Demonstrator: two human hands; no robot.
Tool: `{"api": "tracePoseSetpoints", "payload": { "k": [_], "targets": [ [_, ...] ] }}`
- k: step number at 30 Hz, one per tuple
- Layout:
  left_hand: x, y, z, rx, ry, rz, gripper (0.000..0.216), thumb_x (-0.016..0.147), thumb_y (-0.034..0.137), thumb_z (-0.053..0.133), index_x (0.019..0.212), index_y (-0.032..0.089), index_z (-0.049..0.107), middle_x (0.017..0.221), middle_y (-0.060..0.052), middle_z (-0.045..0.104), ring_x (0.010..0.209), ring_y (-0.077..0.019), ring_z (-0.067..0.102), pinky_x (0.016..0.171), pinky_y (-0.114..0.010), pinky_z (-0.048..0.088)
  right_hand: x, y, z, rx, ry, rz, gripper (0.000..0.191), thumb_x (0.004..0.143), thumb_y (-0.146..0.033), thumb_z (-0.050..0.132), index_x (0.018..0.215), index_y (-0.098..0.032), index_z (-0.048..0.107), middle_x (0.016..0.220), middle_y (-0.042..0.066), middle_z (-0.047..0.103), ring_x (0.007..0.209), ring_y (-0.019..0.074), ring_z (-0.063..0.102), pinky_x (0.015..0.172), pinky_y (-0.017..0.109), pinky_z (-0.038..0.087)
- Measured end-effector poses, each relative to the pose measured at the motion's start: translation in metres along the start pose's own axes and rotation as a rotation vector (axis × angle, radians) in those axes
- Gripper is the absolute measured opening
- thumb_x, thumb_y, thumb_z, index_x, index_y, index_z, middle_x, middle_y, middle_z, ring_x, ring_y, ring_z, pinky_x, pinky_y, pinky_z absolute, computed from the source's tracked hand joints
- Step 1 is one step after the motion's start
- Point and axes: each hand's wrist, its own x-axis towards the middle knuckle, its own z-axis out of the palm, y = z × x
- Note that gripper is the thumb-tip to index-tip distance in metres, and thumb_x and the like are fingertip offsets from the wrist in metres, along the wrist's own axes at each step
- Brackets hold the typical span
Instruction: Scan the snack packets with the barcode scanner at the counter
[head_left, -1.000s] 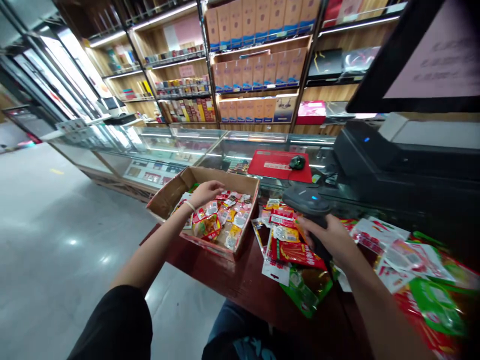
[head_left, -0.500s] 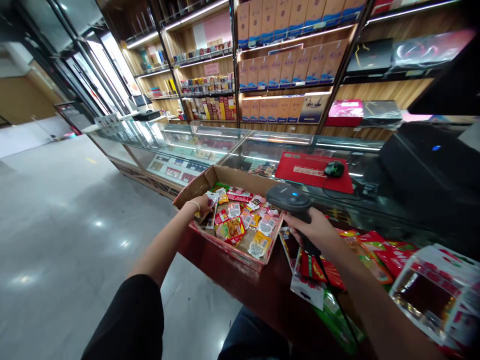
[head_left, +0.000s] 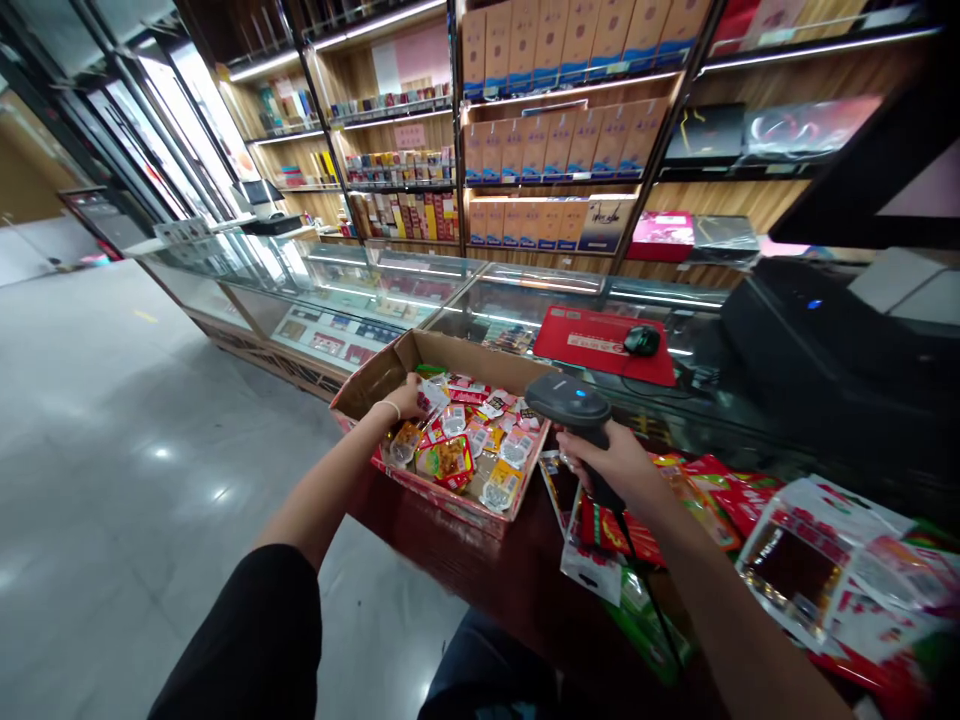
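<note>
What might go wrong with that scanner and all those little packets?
The scanner, held in the right grip close to the box, might bump it. Its black cord crosses in front of the green packet, so it could snag and drag that along. The white packet at the left grip might slip if pinched loosely.

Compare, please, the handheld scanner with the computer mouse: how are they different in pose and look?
The scanner is held up in the right hand, while the mouse lies on the red mat. The scanner has a long handle below its head; the mouse is low and rounded. The scanner also looks larger in this view than the mouse. Both are dark.
</note>
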Motion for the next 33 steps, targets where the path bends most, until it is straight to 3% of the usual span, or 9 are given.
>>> {"api": "tracePoseSetpoints", "payload": {
  "k": [2,6,10,13,15,21,24,29,33],
  "targets": [
    [-0.002,-0.001,-0.008,-0.149,0.12,0.002,0.081,0.06,0.026,0.085,0.13,0.012,0.046,0.109,-0.015,0.07,0.104,-0.0287,0.068,0.09,-0.033,0.049,-0.006,0.0,-0.006,-0.001,0.023,-0.012,0.037,0.077,-0.053,0.072,0.077,-0.021,0.054,0.046,-0.005,0.051,0.039,0.0118,0.045,0.043,0.026,0.038],
    [-0.011,0.003,-0.029,-0.339,0.275,0.036,0.027,0.07,0.032,0.075,0.089,0.015,0.065,0.089,-0.01,0.073,0.096,-0.028,0.067,0.085,-0.033,0.05,-0.019,-0.002,-0.018,0.035,0.081,0.004,0.037,0.077,-0.053,0.073,0.076,-0.021,0.054,0.045,-0.005,0.05,0.039,0.0112,0.045,0.043,0.025,0.037],
    [-0.026,0.031,-0.042,-0.721,0.35,0.082,0.032,0.078,0.045,0.068,0.088,0.014,0.066,0.078,-0.006,0.071,0.079,-0.0209,0.067,0.071,-0.029,0.052,-0.027,0.003,-0.031,0.078,0.12,0.023,0.041,0.074,-0.055,0.075,0.071,-0.021,0.053,0.044,-0.005,0.049,0.038,0.0105,0.043,0.041,0.025,0.036],
    [-0.037,0.069,-0.047,-1.22,0.284,0.129,0.036,0.073,0.043,0.074,0.092,0.014,0.065,0.074,-0.003,0.07,0.062,-0.0143,0.063,0.061,-0.026,0.052,-0.032,0.013,-0.041,0.106,0.145,0.013,0.043,0.073,-0.057,0.075,0.071,-0.022,0.051,0.046,-0.005,0.051,0.038,0.0111,0.045,0.041,0.026,0.038],
    [-0.042,0.098,-0.048,-1.345,0.205,0.16,0.033,0.072,0.039,0.076,0.091,0.014,0.065,0.072,-0.003,0.069,0.056,-0.0119,0.061,0.056,-0.024,0.051,-0.037,0.02,-0.049,0.123,0.17,0.018,0.043,0.074,-0.058,0.075,0.074,-0.022,0.052,0.048,-0.005,0.052,0.039,0.0117,0.047,0.042,0.026,0.039],
    [-0.06,0.177,-0.044,-1.436,0.001,0.293,0.022,0.078,0.032,0.074,0.088,0.014,0.064,0.069,-0.001,0.068,0.054,-0.0118,0.061,0.051,-0.022,0.049,-0.063,0.026,-0.07,0.123,0.267,-0.005,0.042,0.077,-0.056,0.074,0.084,-0.023,0.05,0.048,-0.007,0.052,0.038,0.0116,0.045,0.04,0.025,0.036],
    [-0.07,0.21,-0.038,-1.534,-0.022,0.323,0.017,0.081,0.028,0.071,0.09,0.014,0.065,0.075,-0.002,0.07,0.06,-0.0116,0.063,0.056,-0.022,0.051,-0.077,0.029,-0.079,0.133,0.364,-0.018,0.047,0.074,-0.055,0.076,0.097,-0.025,0.048,0.05,-0.01,0.052,0.038,0.0118,0.045,0.039,0.024,0.037],
    [-0.078,0.248,-0.02,-1.678,-0.018,0.27,0.009,0.086,0.022,0.065,0.092,0.015,0.065,0.083,-0.003,0.073,0.066,-0.0104,0.065,0.063,-0.021,0.054,-0.097,0.039,-0.096,0.082,0.405,0.027,0.053,0.072,-0.055,0.076,0.105,-0.026,0.047,0.053,-0.009,0.055,0.037,0.0113,0.044,0.039,0.024,0.036],
    [-0.078,0.27,-0.002,-1.667,-0.048,0.26,0.01,0.088,0.025,0.063,0.094,0.016,0.064,0.086,-0.003,0.073,0.07,-0.0108,0.067,0.066,-0.022,0.055,-0.114,0.038,-0.109,0.018,0.396,0.063,0.044,0.072,-0.053,0.076,0.098,-0.025,0.054,0.05,-0.008,0.052,0.038,0.0123,0.043,0.04,0.026,0.035]
  ]
}}
